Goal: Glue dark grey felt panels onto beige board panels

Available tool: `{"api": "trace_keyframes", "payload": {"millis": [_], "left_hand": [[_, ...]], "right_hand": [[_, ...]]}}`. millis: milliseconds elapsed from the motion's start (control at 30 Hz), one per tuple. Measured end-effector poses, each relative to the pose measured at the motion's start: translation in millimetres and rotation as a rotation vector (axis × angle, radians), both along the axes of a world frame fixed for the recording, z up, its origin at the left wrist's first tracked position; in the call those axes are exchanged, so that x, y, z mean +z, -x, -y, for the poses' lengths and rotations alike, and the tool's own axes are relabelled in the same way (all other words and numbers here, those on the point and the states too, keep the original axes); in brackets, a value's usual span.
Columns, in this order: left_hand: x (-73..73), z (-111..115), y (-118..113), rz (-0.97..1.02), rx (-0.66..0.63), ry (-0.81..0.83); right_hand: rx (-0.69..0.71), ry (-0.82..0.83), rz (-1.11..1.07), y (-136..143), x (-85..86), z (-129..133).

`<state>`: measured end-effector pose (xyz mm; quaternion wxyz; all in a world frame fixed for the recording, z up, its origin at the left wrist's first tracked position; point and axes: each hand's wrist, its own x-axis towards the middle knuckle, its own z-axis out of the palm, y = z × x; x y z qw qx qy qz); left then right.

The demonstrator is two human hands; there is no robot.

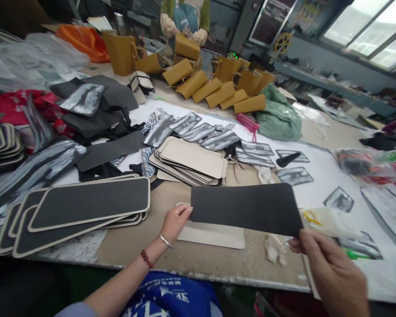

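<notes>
A dark grey rectangular sheet [244, 207] is stretched between my hands above the table. My left hand [175, 222] pinches its left end, and my right hand [326, 257] grips its lower right corner between thumb and fingers. Beneath the sheet lies a cream panel with rounded corners [214, 237], partly covered from view. To the left rests a stack of dark panels with cream borders [95, 200]. Behind the sheet stands a pile of cream rounded panels [191, 158], slightly fanned out.
Grey-white streaked pieces [218, 140] are spread over the white paper. A black-handled brush [287, 159] lies on one at right. Mustard bags [198, 83] line the back, where another person's gloved hands [199, 37] hold one. A green plastic bag [280, 114] sits beside them.
</notes>
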<state>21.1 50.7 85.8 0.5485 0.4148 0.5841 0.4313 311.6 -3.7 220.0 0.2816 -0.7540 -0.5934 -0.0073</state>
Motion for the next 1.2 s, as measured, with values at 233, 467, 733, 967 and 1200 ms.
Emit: {"api": "trace_keyframes", "payload": {"millis": [233,467,733,967,1200], "left_hand": [[-36.3,45.4,52.1,-0.484,-0.119,0.059],[-46.6,41.8,40.8,-0.618,-0.169,0.074],[-51.9,32.2,30.8,-0.758,-0.21,0.117],[-49.4,28.0,28.3,-0.732,-0.201,0.16],[-46.8,29.6,24.6,-0.739,-0.18,0.138]], "right_hand": [[0.11,0.184,-0.141,6.1,-139.2,33.7],[0.046,0.146,-0.134,8.7,-187.9,38.3],[0.027,0.188,-0.065,8.0,-198.2,26.7],[0.021,0.177,-0.053,4.4,-207.1,25.6],[0.005,0.243,-0.046,1.4,-204.8,23.5]]}}
